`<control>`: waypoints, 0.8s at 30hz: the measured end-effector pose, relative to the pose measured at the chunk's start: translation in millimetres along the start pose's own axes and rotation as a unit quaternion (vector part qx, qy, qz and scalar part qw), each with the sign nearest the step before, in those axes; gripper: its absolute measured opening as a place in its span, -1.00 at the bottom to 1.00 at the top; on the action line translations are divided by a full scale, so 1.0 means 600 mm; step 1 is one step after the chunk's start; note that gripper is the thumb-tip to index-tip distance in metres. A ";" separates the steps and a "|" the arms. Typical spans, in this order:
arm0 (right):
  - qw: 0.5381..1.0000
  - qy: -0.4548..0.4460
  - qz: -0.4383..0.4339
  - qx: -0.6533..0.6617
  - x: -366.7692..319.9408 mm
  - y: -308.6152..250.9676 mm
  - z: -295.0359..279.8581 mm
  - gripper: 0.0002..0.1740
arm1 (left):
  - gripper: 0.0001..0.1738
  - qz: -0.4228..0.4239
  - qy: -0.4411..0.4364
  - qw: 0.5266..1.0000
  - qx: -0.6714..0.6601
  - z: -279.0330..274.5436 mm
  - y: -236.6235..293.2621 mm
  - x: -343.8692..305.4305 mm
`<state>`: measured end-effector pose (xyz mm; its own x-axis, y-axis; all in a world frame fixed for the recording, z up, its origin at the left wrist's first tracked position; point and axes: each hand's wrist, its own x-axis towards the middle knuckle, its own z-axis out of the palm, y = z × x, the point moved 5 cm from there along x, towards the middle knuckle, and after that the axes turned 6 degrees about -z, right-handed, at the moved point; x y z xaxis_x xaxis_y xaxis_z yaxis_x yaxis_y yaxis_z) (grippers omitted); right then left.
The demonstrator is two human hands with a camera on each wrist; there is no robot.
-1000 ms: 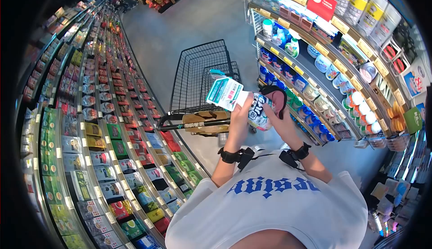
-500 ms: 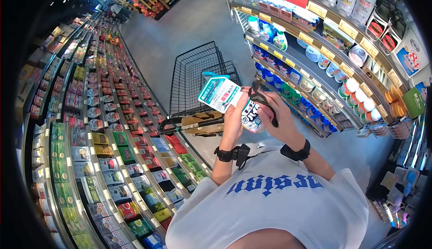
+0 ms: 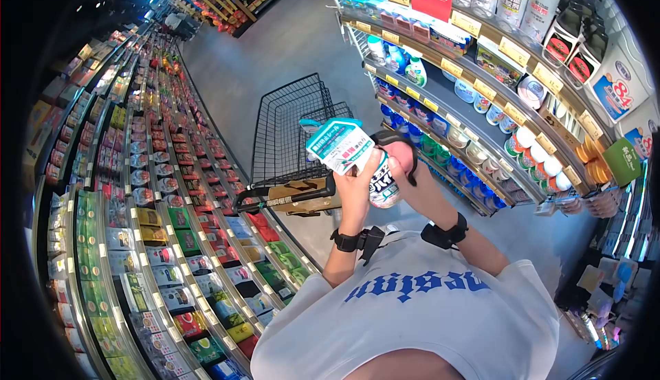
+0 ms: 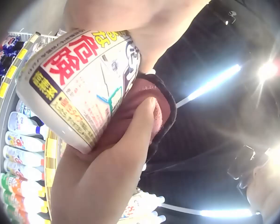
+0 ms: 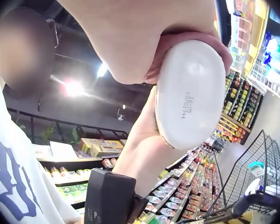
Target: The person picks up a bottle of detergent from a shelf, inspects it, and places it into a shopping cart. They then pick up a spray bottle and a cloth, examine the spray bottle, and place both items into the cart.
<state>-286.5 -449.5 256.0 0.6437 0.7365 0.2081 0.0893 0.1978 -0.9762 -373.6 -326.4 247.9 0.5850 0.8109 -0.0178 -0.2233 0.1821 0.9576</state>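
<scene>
In the head view, a white spray bottle with Japanese lettering tilts between both hands, a teal and white tag around its top. My left hand grips it just under the tag. My right hand is at the bottle's lower part and holds a soft pink item with a black edge. In the left wrist view, the right thumb lies over the pink item, beside the printed label. The bottle's oval base faces the right wrist camera, with stamped digits on it.
A black wire shopping cart stands ahead, a brown bag by its handle. Inside it, a teal-tagged item shows. Shelves of packets run along the left; shelves of cleaning products curve along the right.
My right hand turned its back to the head camera, then turned back, showing the pink item again. The bottle stays between both hands. The head view has shifted slightly.
</scene>
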 end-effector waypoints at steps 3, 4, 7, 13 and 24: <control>0.979 0.023 0.202 0.001 -0.007 0.084 -0.013 -0.35 | -0.64 0.026 0.001 0.996 0.088 -0.003 0.013 -0.014; 0.985 0.006 0.172 0.012 0.006 0.093 -0.012 -0.31 | -0.61 0.037 -0.003 0.995 0.096 -0.001 0.020 -0.021; 0.907 -0.065 0.249 0.334 -0.006 0.091 0.007 -0.39 | -0.58 0.039 -0.047 0.990 0.127 0.009 0.029 -0.043; 0.857 -0.120 0.298 0.402 -0.017 0.100 0.001 -0.51 | -0.49 0.297 -0.187 0.878 0.327 0.043 0.068 -0.044; 0.826 -0.068 0.314 0.464 -0.042 0.125 -0.048 -0.56 | -0.58 0.064 -0.217 0.960 0.167 0.043 0.007 -0.007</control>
<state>-274.4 -472.0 175.7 0.2455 0.9355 -0.2542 -0.8908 0.1143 -0.4399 -356.7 -343.7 259.2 0.8551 0.4940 0.1575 -0.0949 -0.1495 0.9842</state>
